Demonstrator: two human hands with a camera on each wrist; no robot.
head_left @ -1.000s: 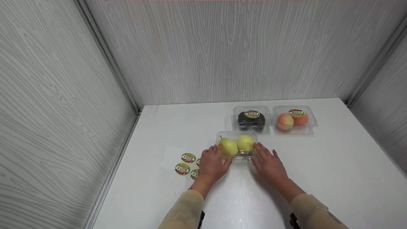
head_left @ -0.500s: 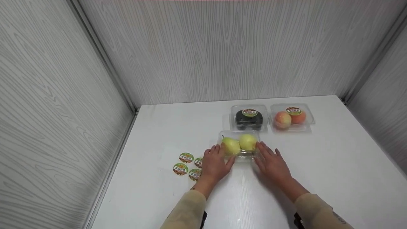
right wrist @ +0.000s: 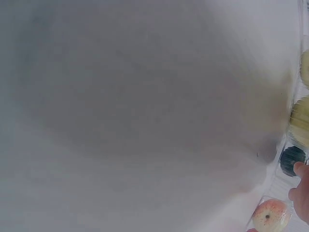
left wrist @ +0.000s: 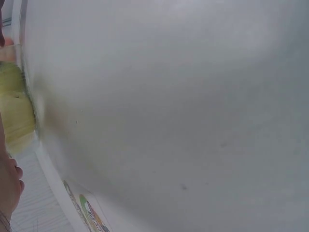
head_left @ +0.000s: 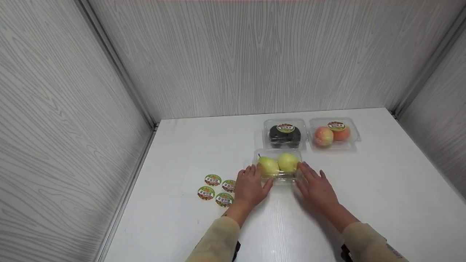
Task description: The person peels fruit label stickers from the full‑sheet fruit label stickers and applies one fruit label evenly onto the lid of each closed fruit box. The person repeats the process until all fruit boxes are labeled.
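A clear plastic clamshell box (head_left: 278,178) holds two yellow-green fruits, a pear (head_left: 268,166) with its stem showing and a rounder one (head_left: 288,162). My left hand (head_left: 250,188) rests against the box's left side, fingers extended and thumb at the front corner. On the opposite side, my right hand (head_left: 317,189) touches the box with outstretched fingers. The right wrist view catches part of the right hand (right wrist: 301,191) at its edge. Left of the left hand lie several round fruit labels (head_left: 213,180); the hand partly covers one. No label shows on the pear box.
Behind the pear box stands a clear box with dark fruit (head_left: 285,137), a label on its lid. To its right is another labelled box with a peach (head_left: 323,136) and an orange fruit (head_left: 342,134). Wood-grain panels (head_left: 233,62) enclose the white table (head_left: 182,145).
Both hands have slid the pear box a little to the right, past the labels and under the dark-fruit box. The hands keep their places on its sides. The head view has shifted slightly.
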